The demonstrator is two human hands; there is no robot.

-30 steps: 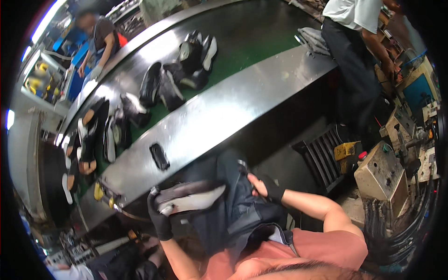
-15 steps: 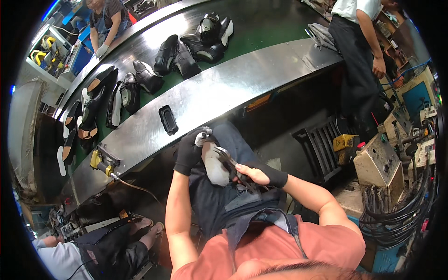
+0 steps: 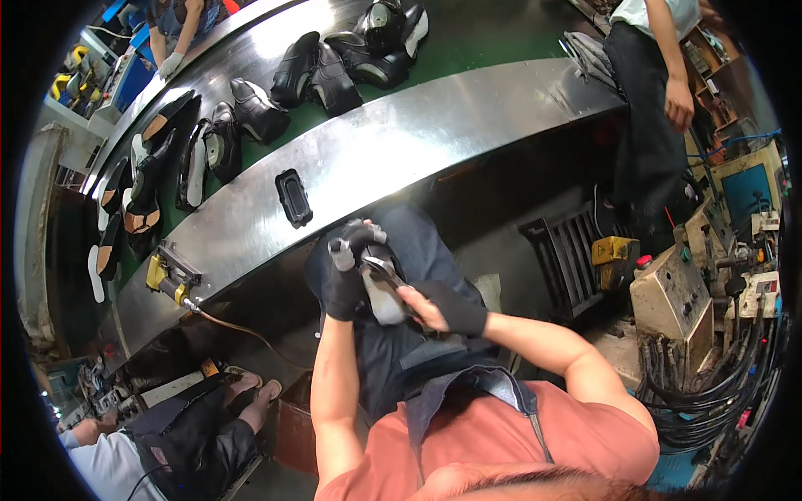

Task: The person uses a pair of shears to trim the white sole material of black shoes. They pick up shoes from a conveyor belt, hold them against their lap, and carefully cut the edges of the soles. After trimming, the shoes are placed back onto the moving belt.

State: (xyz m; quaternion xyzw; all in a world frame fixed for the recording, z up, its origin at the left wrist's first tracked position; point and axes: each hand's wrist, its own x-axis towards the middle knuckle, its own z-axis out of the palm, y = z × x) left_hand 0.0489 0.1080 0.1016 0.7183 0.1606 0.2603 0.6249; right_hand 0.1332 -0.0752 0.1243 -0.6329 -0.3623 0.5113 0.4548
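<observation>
In my lap lies a dark shoe (image 3: 385, 306) with its pale sole side up. My left hand (image 3: 351, 255), in a black glove with whitish fingertips, is wrapped round its far end. Metal pincers (image 3: 378, 267) reach across the shoe toward that end. My right hand (image 3: 441, 307), gloved in black with bare fingers, is closed round their handles. The jaws lie close to the left fingers, and whether they grip the shoe's edge I cannot tell.
A curved steel ledge (image 3: 401, 142) runs ahead, bearing a black tray (image 3: 293, 199) and a yellow air nailer (image 3: 170, 280) with a hose. Behind it several black shoes (image 3: 334, 90) stand on a green belt (image 3: 468, 58). A control box (image 3: 678, 305) stands right; other people are nearby.
My right hand and the pincers have moved up and left toward the shoe's far end. The left hand has shifted its hold there. The whole view has shifted slightly.
</observation>
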